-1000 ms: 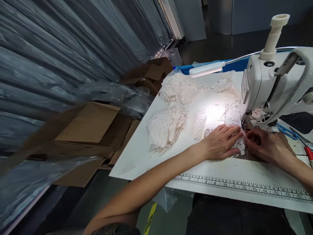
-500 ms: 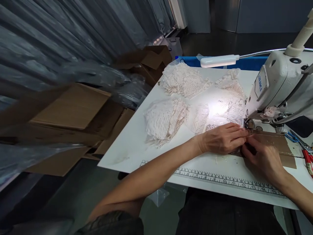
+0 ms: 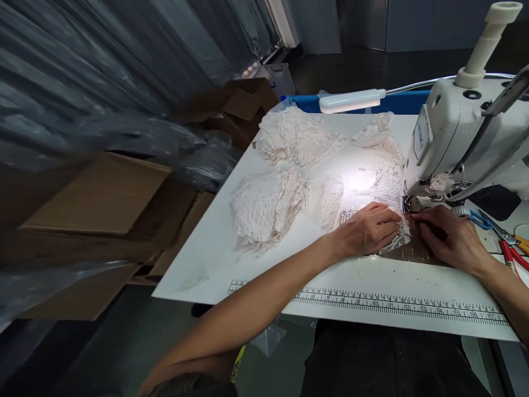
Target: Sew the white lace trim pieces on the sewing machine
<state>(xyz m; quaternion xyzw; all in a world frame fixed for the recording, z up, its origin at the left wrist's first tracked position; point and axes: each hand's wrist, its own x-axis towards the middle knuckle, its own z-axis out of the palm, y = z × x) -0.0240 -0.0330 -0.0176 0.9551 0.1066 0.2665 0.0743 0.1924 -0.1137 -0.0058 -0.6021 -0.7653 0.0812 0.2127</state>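
Note:
My left hand (image 3: 367, 229) lies flat, fingers stretched out, on a piece of cream lace (image 3: 395, 238) just in front of the presser foot (image 3: 408, 204) of a white sewing machine (image 3: 463, 138). My right hand (image 3: 448, 240) rests to the right of it, fingers curled and pinching the lace edge near the needle. The lace lies on a brown patch of the white table (image 3: 256, 259).
Piles of cream lace (image 3: 264, 207) and lace (image 3: 295, 135) sit at the left and back of the table. A lamp (image 3: 351, 101) shines on the work. Scissors and red-handled pliers (image 3: 510, 251) lie at the right. A ruler strip (image 3: 392, 304) runs along the front edge. Cardboard boxes (image 3: 103, 193) stand at the left.
The view has shifted a little. Both hands have stayed at the presser foot, with the lace piece now showing more between them and the right hand nearer the needle.

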